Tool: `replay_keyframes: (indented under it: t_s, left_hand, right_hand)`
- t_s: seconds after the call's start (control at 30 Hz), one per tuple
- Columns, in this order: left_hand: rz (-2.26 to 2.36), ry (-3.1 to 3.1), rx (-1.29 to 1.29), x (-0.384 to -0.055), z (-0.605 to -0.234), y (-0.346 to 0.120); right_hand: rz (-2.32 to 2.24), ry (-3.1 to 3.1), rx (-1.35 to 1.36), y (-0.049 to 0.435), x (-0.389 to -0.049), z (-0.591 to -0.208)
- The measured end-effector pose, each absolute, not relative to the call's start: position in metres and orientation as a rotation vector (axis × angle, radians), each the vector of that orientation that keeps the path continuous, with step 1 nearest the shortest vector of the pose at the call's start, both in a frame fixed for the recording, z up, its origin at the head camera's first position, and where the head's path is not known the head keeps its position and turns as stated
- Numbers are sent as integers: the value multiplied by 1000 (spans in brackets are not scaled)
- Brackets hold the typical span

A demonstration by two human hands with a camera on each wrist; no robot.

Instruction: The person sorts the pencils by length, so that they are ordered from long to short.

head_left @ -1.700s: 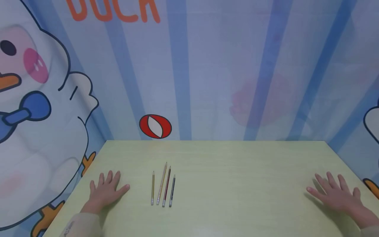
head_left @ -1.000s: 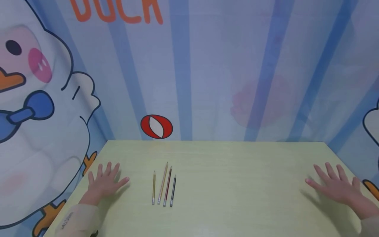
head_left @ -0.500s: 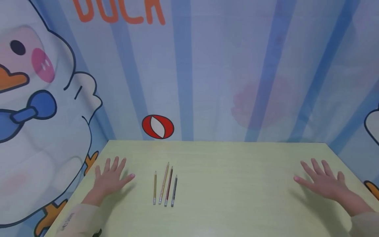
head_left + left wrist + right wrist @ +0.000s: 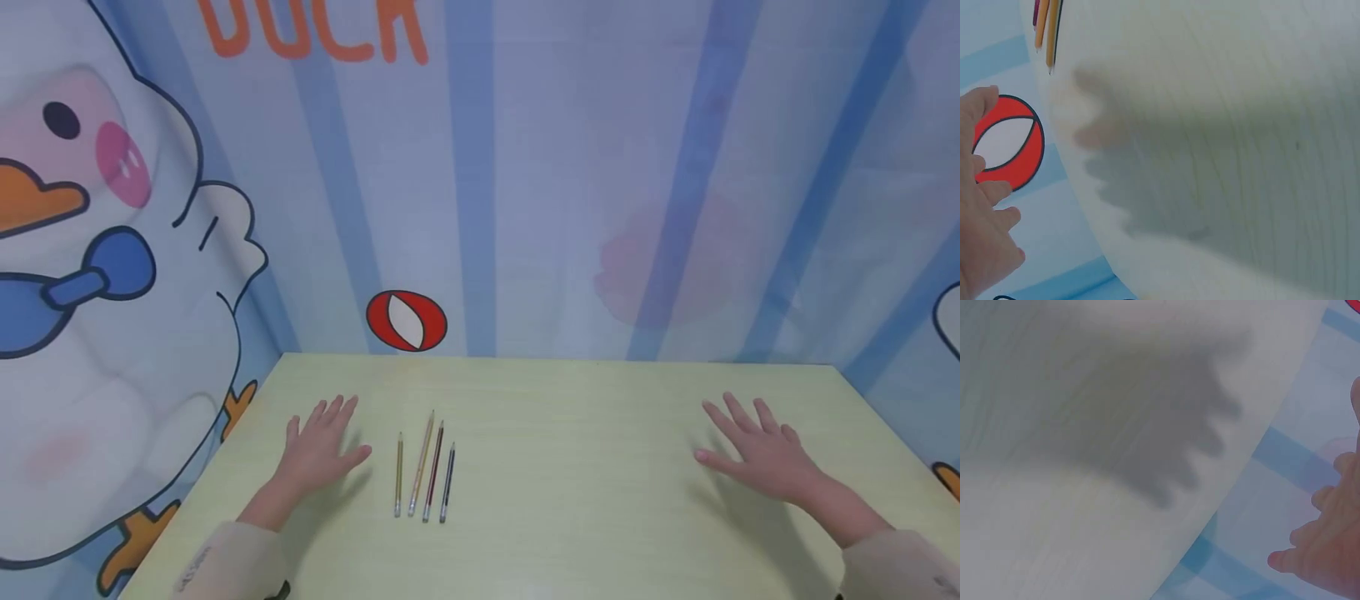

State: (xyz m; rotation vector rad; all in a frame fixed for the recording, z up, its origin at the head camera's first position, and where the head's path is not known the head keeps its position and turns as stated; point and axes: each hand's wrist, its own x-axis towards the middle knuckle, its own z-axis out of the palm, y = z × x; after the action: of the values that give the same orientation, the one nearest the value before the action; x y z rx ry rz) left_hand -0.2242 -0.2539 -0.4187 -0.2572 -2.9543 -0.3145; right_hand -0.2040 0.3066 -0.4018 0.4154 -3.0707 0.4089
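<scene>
Several pencils lie side by side left of the table's middle, erasers toward me and points away. From left to right come a short yellow pencil point(image 4: 398, 475), a longer pale orange one point(image 4: 422, 462), a dark red one point(image 4: 433, 472) and a short dark one point(image 4: 447, 482). My left hand point(image 4: 318, 450) hovers just left of them, fingers spread, its thumb nearest the yellow pencil. Far to the right, my right hand point(image 4: 765, 454) is raised over the table with spread fingers and holds nothing. Each hand casts a shadow on the tabletop.
The pale wooden table point(image 4: 570, 483) ends at a straight back edge. Behind it hangs a blue striped cloth point(image 4: 555, 167) printed with a white duck point(image 4: 82, 433), orange letters and a red-and-white ball point(image 4: 407, 321).
Both hands have lifted off the tabletop and moved inward, the left toward the pencils and the right toward the middle. The pencils lie as before; the head view has shifted slightly.
</scene>
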Motion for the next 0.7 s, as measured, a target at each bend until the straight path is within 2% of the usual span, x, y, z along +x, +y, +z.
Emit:
replay_keyframes:
  t_s: [0.23,0.47,0.7]
  left_hand:
    - [-501,-2929,-280,-223,-419,-239]
    - [-882,-2930,-261,-225,-419,-226]
    - [-1126,-2884,-164,-225,-422,-215]
  right_hand:
    - [596,-2994,501,277,-208,-400]
    - [788,-2878,589,246,-211,-397]
    - [1063,-2757,537,219,-214,-398]
